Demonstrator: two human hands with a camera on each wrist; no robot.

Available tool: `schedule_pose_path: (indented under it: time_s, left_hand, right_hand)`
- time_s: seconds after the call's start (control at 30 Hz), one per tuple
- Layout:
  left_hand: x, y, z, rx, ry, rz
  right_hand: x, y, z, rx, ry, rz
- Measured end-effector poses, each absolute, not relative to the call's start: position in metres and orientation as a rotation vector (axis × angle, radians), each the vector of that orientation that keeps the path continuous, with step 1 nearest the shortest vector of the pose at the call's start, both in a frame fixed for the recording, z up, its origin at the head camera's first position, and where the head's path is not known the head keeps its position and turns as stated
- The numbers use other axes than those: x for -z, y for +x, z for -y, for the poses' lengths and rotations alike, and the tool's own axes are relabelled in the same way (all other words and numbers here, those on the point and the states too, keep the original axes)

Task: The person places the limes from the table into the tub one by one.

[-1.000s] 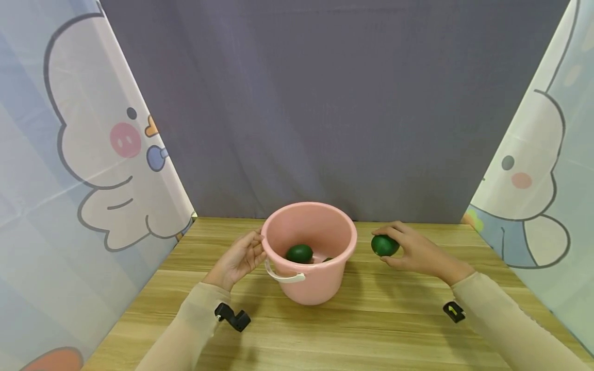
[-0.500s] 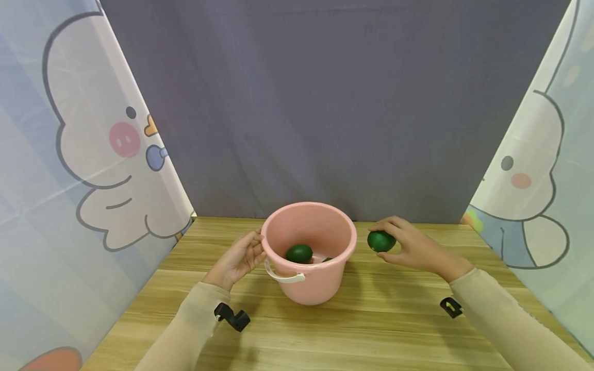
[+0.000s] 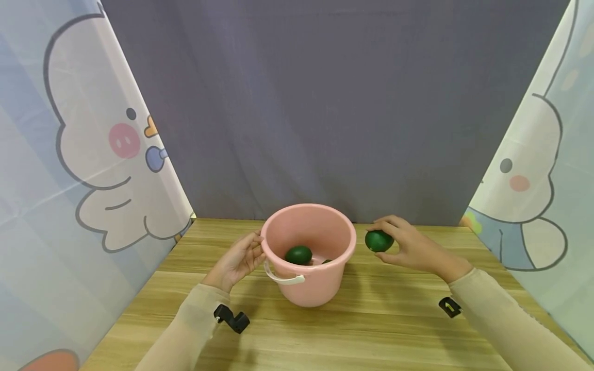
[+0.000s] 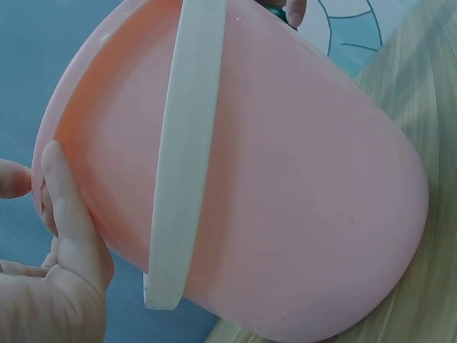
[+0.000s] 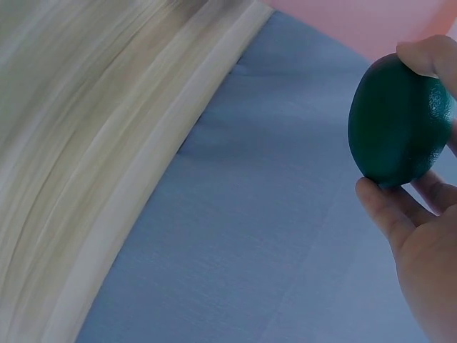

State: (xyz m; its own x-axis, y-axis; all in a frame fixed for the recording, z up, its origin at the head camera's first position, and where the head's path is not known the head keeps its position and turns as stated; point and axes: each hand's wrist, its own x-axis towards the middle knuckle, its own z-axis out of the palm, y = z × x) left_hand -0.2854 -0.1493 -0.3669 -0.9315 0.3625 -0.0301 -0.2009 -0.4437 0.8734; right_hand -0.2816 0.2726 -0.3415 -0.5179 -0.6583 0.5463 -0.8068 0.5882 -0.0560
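A pink bucket stands upright on the table, its white handle hanging down the front. My left hand holds the bucket's left rim. In the left wrist view, one finger lies under the rim against the outer wall, and another fingertip meets the rim's edge. To the right of the bucket, my right hand pinches a glossy dark green avocado between thumb and fingers, above the tabletop. Inside the bucket rests another avocado; a bit of a further green one shows behind the front rim.
The wood-grain table ends at a grey cloth backdrop. Cartoon-printed curtains flank both sides. Black camera mounts sit at the wrists.
My right hand has moved slightly left and up with the avocado, nearer the bucket. The left hand and bucket have stayed in place.
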Motion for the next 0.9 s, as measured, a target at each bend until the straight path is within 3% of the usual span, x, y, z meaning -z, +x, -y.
schedule_pose_path:
  time_s: [0.9]
  left_hand:
    - [0.365,-0.285,0.151,-2.382,0.222,-1.438]
  right_hand:
    - [0.321,-0.276,-0.258,-0.443,1.220,2.290]
